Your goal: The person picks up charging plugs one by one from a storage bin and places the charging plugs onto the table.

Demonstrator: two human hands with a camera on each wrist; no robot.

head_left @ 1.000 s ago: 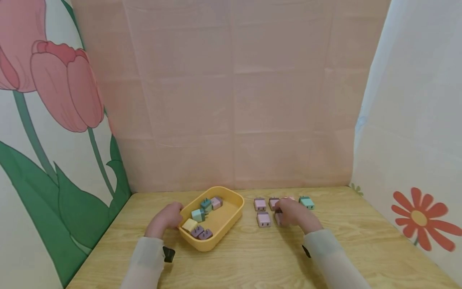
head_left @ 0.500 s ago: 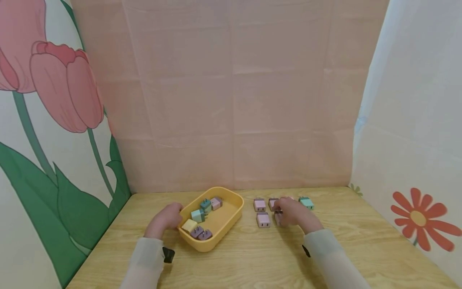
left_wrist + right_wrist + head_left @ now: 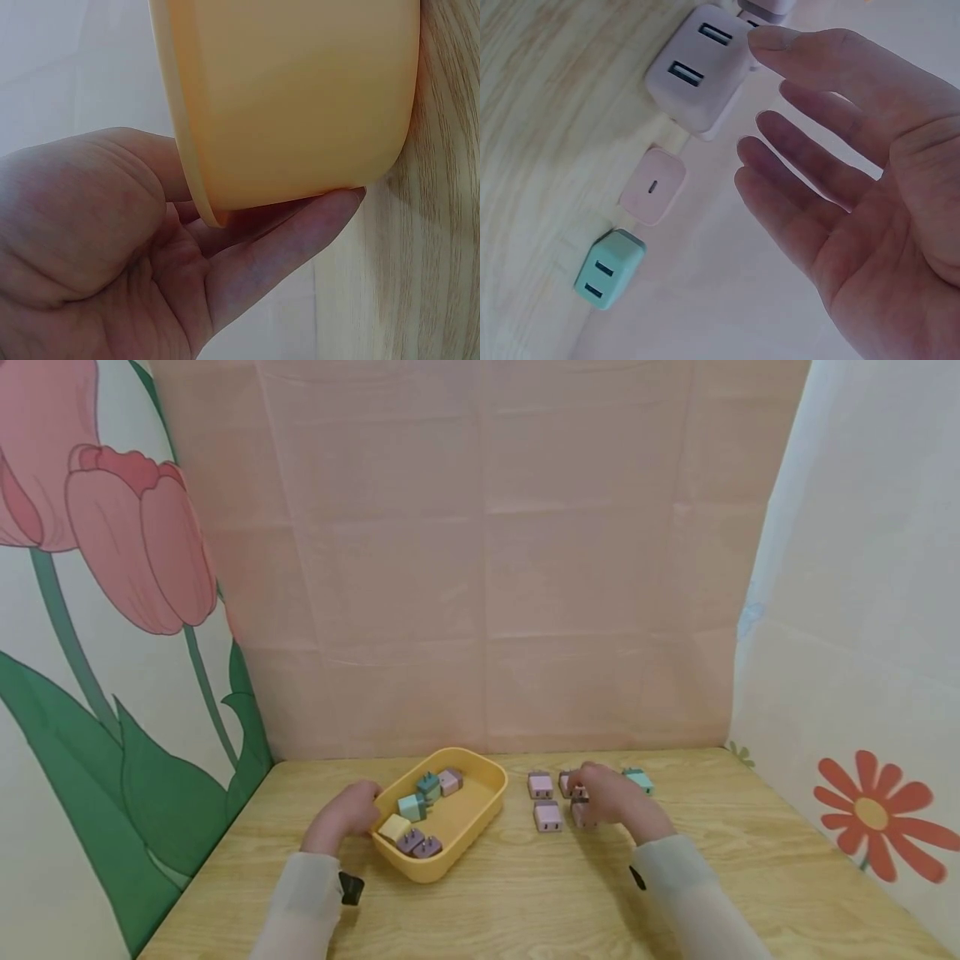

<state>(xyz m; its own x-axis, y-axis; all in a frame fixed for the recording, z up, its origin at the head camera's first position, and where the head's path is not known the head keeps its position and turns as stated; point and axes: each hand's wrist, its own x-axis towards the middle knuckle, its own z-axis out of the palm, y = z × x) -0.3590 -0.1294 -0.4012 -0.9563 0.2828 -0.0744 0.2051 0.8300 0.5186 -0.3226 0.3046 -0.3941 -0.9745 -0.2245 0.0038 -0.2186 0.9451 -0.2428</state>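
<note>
My left hand grips the near left wall of a yellow plastic basket; in the left wrist view its fingers lie along the basket's outside. Inside are several plug chargers, among them a pale yellow charger and a teal charger. My right hand hovers with loosely bent fingers over the chargers on the table and holds nothing. Closest to its thumb is a lilac charger with two ports; whether they touch, I cannot tell. A pink charger and a mint charger sit beyond.
More lilac chargers, such as the front left lilac charger, stand between the basket and my right hand. The wooden table ends at a pink backdrop. Printed flower panels flank both sides.
My right hand's fingers have risen and shifted slightly, so more of two lilac chargers shows and the pink one is now covered in the head view. Left hand and basket stay put.
</note>
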